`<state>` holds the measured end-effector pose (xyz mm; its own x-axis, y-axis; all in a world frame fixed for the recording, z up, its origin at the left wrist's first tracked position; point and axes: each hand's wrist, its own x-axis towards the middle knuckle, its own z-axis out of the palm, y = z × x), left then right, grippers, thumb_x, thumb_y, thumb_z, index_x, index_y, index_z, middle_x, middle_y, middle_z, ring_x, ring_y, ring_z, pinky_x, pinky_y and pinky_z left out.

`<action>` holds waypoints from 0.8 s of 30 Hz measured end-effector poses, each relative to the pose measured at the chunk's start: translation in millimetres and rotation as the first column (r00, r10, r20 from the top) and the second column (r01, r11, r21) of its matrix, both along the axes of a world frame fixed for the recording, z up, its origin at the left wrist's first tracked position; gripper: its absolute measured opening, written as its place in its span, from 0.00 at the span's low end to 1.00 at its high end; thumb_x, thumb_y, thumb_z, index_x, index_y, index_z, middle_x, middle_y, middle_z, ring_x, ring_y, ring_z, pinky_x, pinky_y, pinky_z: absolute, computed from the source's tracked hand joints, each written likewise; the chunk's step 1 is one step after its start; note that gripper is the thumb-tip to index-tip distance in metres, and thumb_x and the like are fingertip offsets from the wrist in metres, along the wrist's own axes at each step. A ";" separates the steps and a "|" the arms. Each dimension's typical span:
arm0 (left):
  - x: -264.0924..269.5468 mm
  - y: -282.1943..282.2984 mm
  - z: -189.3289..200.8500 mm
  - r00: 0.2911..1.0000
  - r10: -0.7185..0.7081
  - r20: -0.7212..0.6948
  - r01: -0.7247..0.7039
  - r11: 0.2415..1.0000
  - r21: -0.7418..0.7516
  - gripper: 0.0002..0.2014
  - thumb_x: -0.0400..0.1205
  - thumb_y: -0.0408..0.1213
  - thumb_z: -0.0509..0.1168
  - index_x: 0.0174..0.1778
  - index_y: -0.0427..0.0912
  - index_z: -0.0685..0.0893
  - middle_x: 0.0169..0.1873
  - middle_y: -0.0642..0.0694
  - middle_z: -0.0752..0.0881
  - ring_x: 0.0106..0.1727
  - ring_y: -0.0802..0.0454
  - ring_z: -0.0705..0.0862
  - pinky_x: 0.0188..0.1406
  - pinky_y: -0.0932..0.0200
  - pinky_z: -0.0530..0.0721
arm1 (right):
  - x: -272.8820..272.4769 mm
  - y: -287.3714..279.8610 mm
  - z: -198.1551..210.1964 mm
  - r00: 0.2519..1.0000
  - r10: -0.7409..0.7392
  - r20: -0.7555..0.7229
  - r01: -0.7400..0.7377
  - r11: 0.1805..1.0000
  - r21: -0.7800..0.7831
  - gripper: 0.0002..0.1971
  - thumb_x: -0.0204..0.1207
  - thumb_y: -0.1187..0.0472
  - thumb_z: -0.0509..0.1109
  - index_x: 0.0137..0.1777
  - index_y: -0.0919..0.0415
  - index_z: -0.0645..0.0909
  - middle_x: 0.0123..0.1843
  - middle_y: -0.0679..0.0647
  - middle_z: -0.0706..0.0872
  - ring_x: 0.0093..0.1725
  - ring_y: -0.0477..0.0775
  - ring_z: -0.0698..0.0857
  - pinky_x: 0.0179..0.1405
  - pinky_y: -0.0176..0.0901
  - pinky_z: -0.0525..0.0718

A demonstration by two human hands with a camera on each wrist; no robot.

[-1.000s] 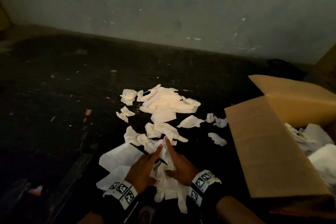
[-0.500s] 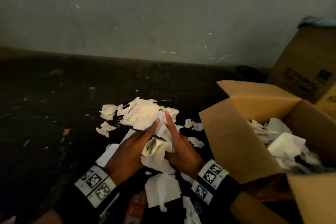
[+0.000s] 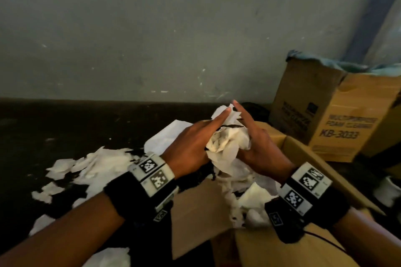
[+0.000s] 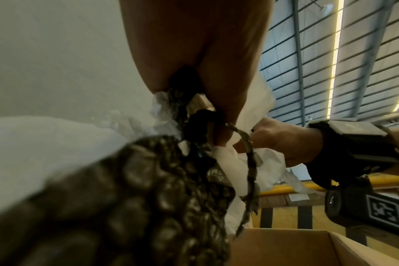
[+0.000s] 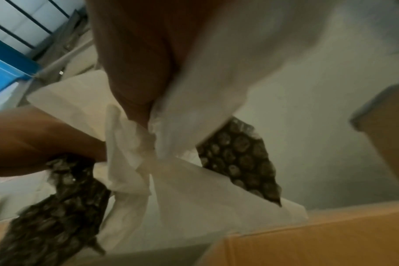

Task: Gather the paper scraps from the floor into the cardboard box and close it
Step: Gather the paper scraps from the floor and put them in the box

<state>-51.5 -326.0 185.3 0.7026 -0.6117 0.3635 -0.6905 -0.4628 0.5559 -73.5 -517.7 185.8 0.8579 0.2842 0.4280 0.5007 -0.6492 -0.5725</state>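
Both hands squeeze one bundle of white paper scraps (image 3: pixel 227 143) with a dark piece of bubble wrap (image 4: pixel 137 198) caught in it. My left hand (image 3: pixel 191 143) grips the bundle's left side and my right hand (image 3: pixel 260 143) its right side, index fingers pointing forward. The bundle hangs above the open cardboard box (image 3: pixel 195 212), whose flaps stand out. Inside the box lie more white scraps (image 3: pixel 253 201). On the dark floor to the left, several loose scraps (image 3: pixel 97 165) stay spread out. In the right wrist view the paper (image 5: pixel 171 162) trails over the box edge (image 5: pixel 307 243).
A second cardboard box (image 3: pixel 332 119) with printed text stands at the back right against the grey wall (image 3: pixel 152 28). A small white object (image 3: pixel 388 191) sits at the far right. Dark floor (image 3: pixel 43 132) stretches left of the scraps.
Both hands lifted the bundle off the floor pile and carried it up and to the right, over the open box. The head view swung right with them.
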 end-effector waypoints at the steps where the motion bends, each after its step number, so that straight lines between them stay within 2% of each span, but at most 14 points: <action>1: 3.6 -24.7 0.5 0.998 0.024 0.050 -0.025 0.999 0.025 0.32 0.81 0.48 0.63 0.79 0.62 0.55 0.70 0.49 0.78 0.67 0.54 0.79 0.70 0.57 0.73 | 2.3 -26.2 -1.5 1.000 -0.009 -0.011 0.009 1.000 0.013 0.47 0.71 0.56 0.76 0.81 0.46 0.47 0.70 0.32 0.72 0.68 0.33 0.74 0.66 0.19 0.71; 3: 9.2 -67.4 -3.5 0.995 0.063 0.082 -0.065 0.998 0.014 0.38 0.79 0.35 0.67 0.80 0.56 0.53 0.74 0.46 0.73 0.72 0.49 0.74 0.70 0.58 0.69 | 3.7 -63.8 -1.4 0.998 -0.060 -0.026 0.060 0.998 0.001 0.45 0.71 0.56 0.77 0.82 0.49 0.52 0.70 0.30 0.69 0.68 0.30 0.70 0.63 0.12 0.67; 5: 15.2 -107.7 -11.9 1.000 0.001 0.001 -0.001 1.000 -0.001 0.41 0.77 0.36 0.68 0.81 0.55 0.51 0.74 0.43 0.73 0.72 0.45 0.75 0.71 0.52 0.72 | 2.5 -93.6 -1.7 0.990 -0.109 -0.090 0.104 0.993 -0.058 0.45 0.71 0.57 0.77 0.82 0.53 0.53 0.71 0.37 0.69 0.67 0.27 0.68 0.57 0.06 0.63; 6: 16.3 -125.8 -14.2 0.999 -0.022 -0.033 0.023 1.000 0.013 0.42 0.77 0.38 0.69 0.81 0.57 0.49 0.74 0.42 0.74 0.71 0.45 0.76 0.69 0.51 0.74 | 1.3 -108.0 -3.1 0.981 -0.144 -0.133 0.131 0.986 -0.106 0.45 0.71 0.56 0.77 0.82 0.53 0.53 0.72 0.39 0.70 0.68 0.29 0.69 0.56 0.07 0.63; 7: 19.7 -135.5 -17.6 0.997 -0.010 -0.079 0.012 0.999 0.033 0.43 0.77 0.39 0.70 0.79 0.61 0.48 0.73 0.43 0.75 0.70 0.45 0.77 0.67 0.55 0.75 | 2.6 -119.4 -7.1 0.968 -0.187 -0.169 0.161 0.974 -0.158 0.45 0.71 0.55 0.77 0.82 0.53 0.53 0.73 0.43 0.71 0.70 0.35 0.70 0.58 0.12 0.64; 9: 22.5 -155.6 -24.4 0.979 0.018 -0.205 0.000 0.996 0.088 0.46 0.76 0.38 0.72 0.76 0.65 0.44 0.73 0.43 0.73 0.71 0.45 0.75 0.63 0.62 0.70 | 10.8 -145.1 -20.5 0.928 -0.286 -0.240 0.225 0.941 -0.255 0.45 0.69 0.55 0.78 0.82 0.56 0.55 0.75 0.54 0.72 0.73 0.52 0.73 0.66 0.31 0.70; 11: 22.3 -170.3 -28.5 0.952 0.006 -0.304 0.061 0.976 0.210 0.55 0.73 0.41 0.74 0.78 0.57 0.33 0.78 0.43 0.66 0.75 0.44 0.69 0.71 0.56 0.67 | 15.5 -164.0 -32.1 0.897 -0.338 -0.283 0.232 0.908 -0.349 0.48 0.66 0.51 0.80 0.82 0.57 0.55 0.79 0.55 0.68 0.77 0.59 0.68 0.74 0.49 0.70; 13: 23.6 -174.6 -28.8 0.947 0.028 -0.321 0.098 0.924 0.369 0.60 0.71 0.47 0.75 0.76 0.56 0.26 0.82 0.44 0.56 0.79 0.43 0.62 0.75 0.47 0.62 | 18.3 -178.7 -40.6 0.882 -0.358 -0.306 0.220 0.888 -0.404 0.52 0.63 0.50 0.82 0.82 0.55 0.54 0.82 0.49 0.60 0.81 0.54 0.59 0.79 0.55 0.65; 15: 26.9 -175.3 -27.0 0.965 0.055 -0.257 0.076 0.878 0.473 0.60 0.71 0.52 0.74 0.77 0.56 0.27 0.82 0.45 0.50 0.80 0.42 0.58 0.76 0.43 0.61 | 20.2 -190.5 -45.5 0.863 -0.396 -0.315 0.247 0.873 -0.420 0.48 0.60 0.56 0.83 0.79 0.54 0.61 0.78 0.54 0.70 0.77 0.57 0.69 0.74 0.56 0.73; 16: 26.1 -174.2 -26.9 0.971 0.051 -0.233 0.072 0.869 0.490 0.59 0.70 0.53 0.74 0.77 0.57 0.29 0.82 0.45 0.51 0.79 0.41 0.59 0.75 0.42 0.63 | 20.4 -191.7 -46.4 0.854 -0.412 -0.317 0.254 0.863 -0.437 0.46 0.61 0.57 0.83 0.78 0.53 0.64 0.75 0.55 0.74 0.74 0.58 0.73 0.71 0.55 0.76; 18: 27.6 -165.6 -29.2 0.967 0.049 -0.250 0.068 0.897 0.437 0.57 0.71 0.53 0.73 0.77 0.62 0.31 0.82 0.45 0.53 0.78 0.42 0.62 0.74 0.40 0.69 | 21.2 -187.5 -45.1 0.840 -0.447 -0.307 0.250 0.821 -0.513 0.43 0.65 0.55 0.80 0.78 0.51 0.62 0.76 0.56 0.72 0.73 0.57 0.73 0.72 0.52 0.75; 20: 24.7 -148.1 -36.6 0.960 0.061 -0.275 0.037 0.940 0.338 0.54 0.72 0.54 0.72 0.76 0.65 0.32 0.82 0.47 0.54 0.79 0.45 0.61 0.74 0.40 0.69 | 16.0 -173.0 -36.2 0.839 -0.439 -0.322 0.221 0.815 -0.536 0.40 0.71 0.52 0.76 0.79 0.46 0.59 0.80 0.55 0.66 0.76 0.57 0.70 0.75 0.51 0.71; 22: 17.9 -122.6 -48.1 0.961 0.061 -0.271 -0.007 0.980 0.197 0.50 0.70 0.59 0.71 0.75 0.71 0.37 0.80 0.54 0.60 0.78 0.52 0.63 0.75 0.46 0.68 | 9.6 -149.6 -25.1 0.863 -0.358 -0.355 0.143 0.849 -0.509 0.37 0.75 0.51 0.72 0.80 0.47 0.57 0.82 0.53 0.63 0.78 0.56 0.66 0.76 0.48 0.67; 24: 8.6 -90.3 -57.6 0.963 0.082 -0.256 -0.070 0.996 0.053 0.48 0.65 0.66 0.70 0.73 0.75 0.43 0.73 0.60 0.67 0.74 0.55 0.69 0.71 0.54 0.71 | 0.9 -115.5 -13.7 0.893 -0.233 -0.385 0.029 0.883 -0.468 0.36 0.77 0.52 0.70 0.81 0.49 0.56 0.83 0.53 0.62 0.79 0.55 0.64 0.76 0.46 0.65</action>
